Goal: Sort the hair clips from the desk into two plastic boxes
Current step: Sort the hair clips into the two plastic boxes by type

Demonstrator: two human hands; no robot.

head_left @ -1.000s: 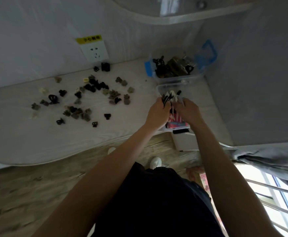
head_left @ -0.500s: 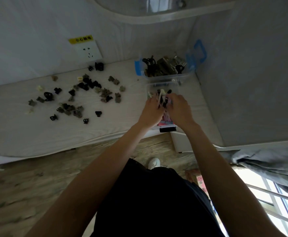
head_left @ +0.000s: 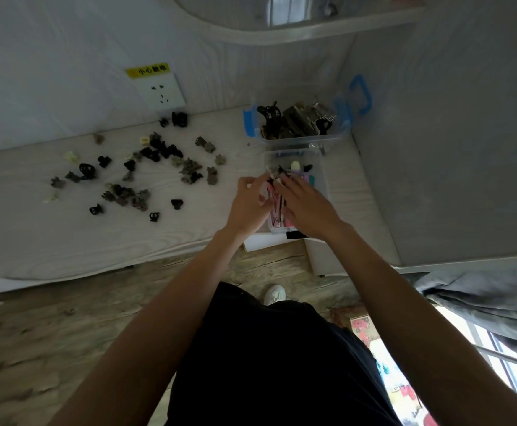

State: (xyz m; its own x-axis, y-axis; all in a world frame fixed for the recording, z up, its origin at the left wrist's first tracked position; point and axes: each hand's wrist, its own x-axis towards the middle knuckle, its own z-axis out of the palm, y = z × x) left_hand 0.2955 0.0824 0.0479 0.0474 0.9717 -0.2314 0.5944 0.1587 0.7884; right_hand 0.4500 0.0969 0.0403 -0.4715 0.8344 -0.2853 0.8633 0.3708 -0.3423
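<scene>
Clips, dark and metal, fill the far box [head_left: 300, 139] right of centre; pink and pale ones lie in the near box [head_left: 320, 176]. Small clips [head_left: 274, 179] are pinched between left hand [head_left: 248, 207] and right hand [head_left: 307, 207] over the near box, while loose clips [head_left: 146, 173] are scattered on the desk [head_left: 66, 241] at left.

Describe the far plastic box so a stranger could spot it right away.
Follow the desk right to the corner where the two walls meet. Two clear boxes sit there; the far box is against the back wall. Unlike the near box under the hands, it has blue latches and holds dark clips.
</scene>
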